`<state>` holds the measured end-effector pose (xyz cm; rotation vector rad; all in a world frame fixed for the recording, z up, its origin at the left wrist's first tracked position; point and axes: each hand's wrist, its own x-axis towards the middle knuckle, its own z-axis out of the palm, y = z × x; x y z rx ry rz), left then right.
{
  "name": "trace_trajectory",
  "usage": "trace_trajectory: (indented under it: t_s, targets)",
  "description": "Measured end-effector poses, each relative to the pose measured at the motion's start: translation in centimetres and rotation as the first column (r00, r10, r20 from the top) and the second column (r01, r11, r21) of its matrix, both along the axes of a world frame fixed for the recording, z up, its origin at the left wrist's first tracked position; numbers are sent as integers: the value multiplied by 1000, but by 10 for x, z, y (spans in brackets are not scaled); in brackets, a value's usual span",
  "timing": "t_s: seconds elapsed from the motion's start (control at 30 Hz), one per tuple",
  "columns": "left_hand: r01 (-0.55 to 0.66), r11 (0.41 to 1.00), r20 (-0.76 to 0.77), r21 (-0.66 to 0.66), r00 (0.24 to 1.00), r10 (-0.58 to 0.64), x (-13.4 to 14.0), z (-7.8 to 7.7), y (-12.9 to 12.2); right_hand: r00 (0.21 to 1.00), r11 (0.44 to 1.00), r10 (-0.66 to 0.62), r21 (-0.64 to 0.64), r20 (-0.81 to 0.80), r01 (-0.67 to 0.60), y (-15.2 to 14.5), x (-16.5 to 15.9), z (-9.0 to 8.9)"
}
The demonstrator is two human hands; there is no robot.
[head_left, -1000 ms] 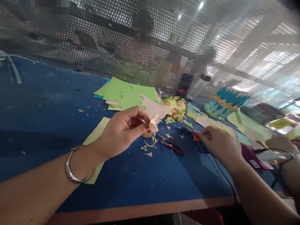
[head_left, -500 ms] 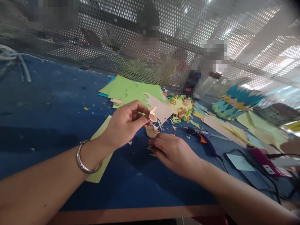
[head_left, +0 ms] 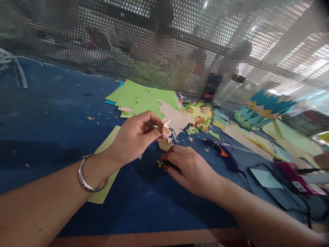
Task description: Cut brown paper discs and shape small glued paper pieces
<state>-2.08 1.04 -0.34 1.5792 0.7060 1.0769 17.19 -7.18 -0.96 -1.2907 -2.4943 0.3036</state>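
Between the thumb and fingers of my left hand (head_left: 140, 135) is a small peach paper petal (head_left: 166, 130), curled and held above the table. Beside it, lower and to the right, my right hand (head_left: 191, 168) is closed around a slim dark item (head_left: 172, 165) with a yellow curly shape at its end; most of it is hidden by the fingers, and I cannot make out its kind. A round brown piece (head_left: 164, 144) lies just beyond the right fingertips. A peach paper sheet (head_left: 172, 116) with scalloped cut edges rests behind both hands.
Stacked green paper (head_left: 146, 97) and a paper flower-like piece (head_left: 199, 116) lie behind. Right are a blue glue gun (head_left: 226, 154), a magenta power strip (head_left: 290, 176) with cables, paper strips and a teal paper crown (head_left: 264, 109). A yellow sheet (head_left: 102, 192) lies under my left forearm.
My right fingers have shifted, and the dark item with the yellow curl now shows more clearly. The petal stays in my left hand, turned slightly. The view has moved a little.
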Motion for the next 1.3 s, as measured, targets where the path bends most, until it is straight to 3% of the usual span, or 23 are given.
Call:
trace_trajectory:
  t_s: [0.33, 1.3]
  targets:
    - [-2, 999, -91, 45, 996, 6, 2, 0, 1, 997, 996, 10, 94, -78, -2, 3, 2, -14]
    - [28, 994, -180, 102, 984, -9, 0, 0, 1, 991, 978, 61, 205, -121, -35, 6, -4, -16]
